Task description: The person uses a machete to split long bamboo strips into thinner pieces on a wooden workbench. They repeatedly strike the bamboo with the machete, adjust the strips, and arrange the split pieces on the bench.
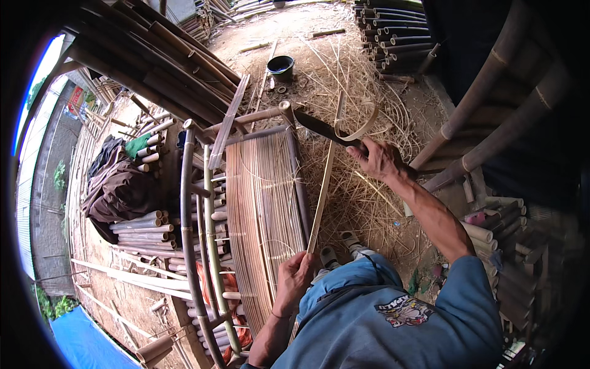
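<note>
My left hand (294, 280) is closed around the near end of a long, thin bamboo strip (323, 194) that runs away from me. Farther along, my right hand (376, 158) grips a long dark-bladed knife (321, 127), its blade pointing left and lying across the strip. A pale shaving (364, 128) curls up beside the blade, close to my right fingers. Left of the strip, many thin bamboo slats (261, 178) lie side by side on a bamboo frame (189, 203). The knife's handle is mostly hidden in my right hand.
Loose shavings (381, 203) cover the ground ahead and right. A dark bucket (281, 69) stands beyond the frame. Bamboo poles are stacked at the far right (396, 31) and lean at upper left (153, 61). Brown cloth (123, 190) lies on poles at left; thick poles (491, 104) slant at right.
</note>
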`<state>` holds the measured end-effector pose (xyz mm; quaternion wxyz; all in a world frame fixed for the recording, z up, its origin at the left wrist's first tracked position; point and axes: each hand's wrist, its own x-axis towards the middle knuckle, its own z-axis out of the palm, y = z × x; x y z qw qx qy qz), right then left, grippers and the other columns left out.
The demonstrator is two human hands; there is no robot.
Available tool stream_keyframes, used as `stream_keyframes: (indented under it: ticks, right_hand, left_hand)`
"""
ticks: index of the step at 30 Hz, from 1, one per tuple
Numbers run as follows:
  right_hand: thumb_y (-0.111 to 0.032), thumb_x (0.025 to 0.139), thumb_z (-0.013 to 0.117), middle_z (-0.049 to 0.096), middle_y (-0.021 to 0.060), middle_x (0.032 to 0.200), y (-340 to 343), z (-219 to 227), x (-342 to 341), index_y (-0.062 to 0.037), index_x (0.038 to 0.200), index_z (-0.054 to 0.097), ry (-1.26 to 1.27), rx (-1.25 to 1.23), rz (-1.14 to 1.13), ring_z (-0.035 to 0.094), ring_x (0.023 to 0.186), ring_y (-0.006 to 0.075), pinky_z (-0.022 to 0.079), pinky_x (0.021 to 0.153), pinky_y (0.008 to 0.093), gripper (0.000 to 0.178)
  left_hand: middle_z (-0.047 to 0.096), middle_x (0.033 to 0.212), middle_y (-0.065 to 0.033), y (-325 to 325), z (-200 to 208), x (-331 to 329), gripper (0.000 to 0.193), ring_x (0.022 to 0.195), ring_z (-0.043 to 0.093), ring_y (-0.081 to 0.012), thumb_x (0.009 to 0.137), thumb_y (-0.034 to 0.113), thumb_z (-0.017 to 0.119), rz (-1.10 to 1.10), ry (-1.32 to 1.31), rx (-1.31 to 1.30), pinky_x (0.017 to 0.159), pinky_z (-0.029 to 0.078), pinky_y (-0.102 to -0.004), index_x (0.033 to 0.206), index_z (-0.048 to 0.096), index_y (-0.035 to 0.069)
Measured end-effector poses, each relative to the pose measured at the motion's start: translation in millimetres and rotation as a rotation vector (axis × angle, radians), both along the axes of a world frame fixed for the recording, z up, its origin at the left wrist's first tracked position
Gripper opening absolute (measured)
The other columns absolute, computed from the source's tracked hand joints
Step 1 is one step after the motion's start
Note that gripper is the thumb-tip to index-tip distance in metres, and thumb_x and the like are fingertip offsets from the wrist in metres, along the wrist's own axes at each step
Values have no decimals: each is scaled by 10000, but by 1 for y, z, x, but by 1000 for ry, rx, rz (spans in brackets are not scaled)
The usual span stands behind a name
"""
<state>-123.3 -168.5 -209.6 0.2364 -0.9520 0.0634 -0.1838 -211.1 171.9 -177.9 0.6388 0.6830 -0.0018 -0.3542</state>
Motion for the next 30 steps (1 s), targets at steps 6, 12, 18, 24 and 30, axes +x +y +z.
stream_keyframes:
  ticks: [6,12,18,24,30]
  right_hand:
    - [-752,856,362,516,43,517,30,-4,-9,-86,691,497,-207,-321,520,507,405,169,472,398,373,699]
    - [-348,937,566,562,87,664,8,0,-1,-78,970,505,-210,-497,131,578,530,166,433,424,322,278]
    - [-652,923,369,432,-28,465,49,16,-33,-108,686,508,-448,-369,572,424,360,112,340,289,255,609]
    - [-715,897,334,407,-40,521,-123,9,3,-81,834,538,128,274,-358,336,368,78,252,292,228,669]
    - [-731,898,246,369,-32,484,43,-1,-51,-159,696,424,-41,-190,291,355,369,84,308,295,291,632]
  left_hand:
    - [465,629,79,8,6,-1,295,534,382,-3,979,270,547,41,18,13,460,274,-187,956,658,-2]
    - [462,628,84,15,12,-15,275,528,377,-5,987,249,533,13,77,8,460,278,-179,964,653,3]
    - [451,626,91,6,14,-11,294,533,363,1,976,291,557,-21,53,-5,459,265,-182,911,652,20]
    - [454,619,86,39,23,-42,295,529,376,-6,973,285,551,-34,128,51,455,269,-183,900,654,19]
    - [527,692,35,11,-3,-12,251,612,446,-33,952,174,571,26,-290,255,523,357,-205,1074,643,-34]
